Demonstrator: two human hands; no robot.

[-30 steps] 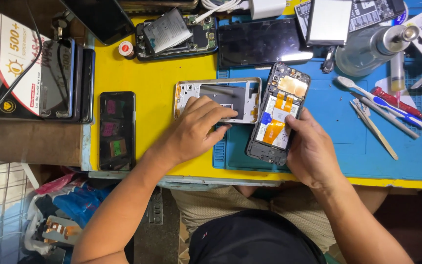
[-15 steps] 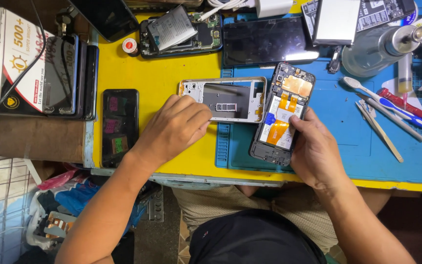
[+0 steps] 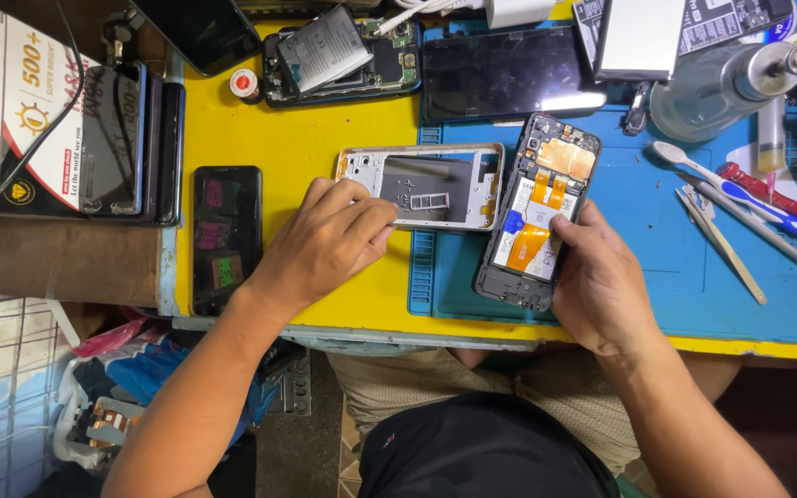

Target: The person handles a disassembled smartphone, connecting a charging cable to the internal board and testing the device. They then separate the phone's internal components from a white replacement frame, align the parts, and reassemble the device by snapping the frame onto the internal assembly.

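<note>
An opened phone [image 3: 535, 212] with orange flex cables and its inner boards showing lies tilted on the blue mat [image 3: 638, 240]. My right hand [image 3: 597, 281] grips its lower right edge. Left of it lies a silver and white phone mid-frame [image 3: 435, 184], flat across the mat's edge and the yellow table [image 3: 297, 138]. My left hand [image 3: 325, 242] rests on the frame's lower left corner, fingers curled over it.
A dark phone [image 3: 225, 235] lies face up at the left. Another opened phone with a loose battery [image 3: 339, 51] and a dark screen [image 3: 505, 74] sit at the back. A metal bottle [image 3: 726, 83], toothbrush [image 3: 740, 189], tweezers and picks lie at the right. A box [image 3: 39, 120] stands far left.
My left hand has slid left, from the middle of the mid-frame to its lower left corner. My right hand stays on the opened phone.
</note>
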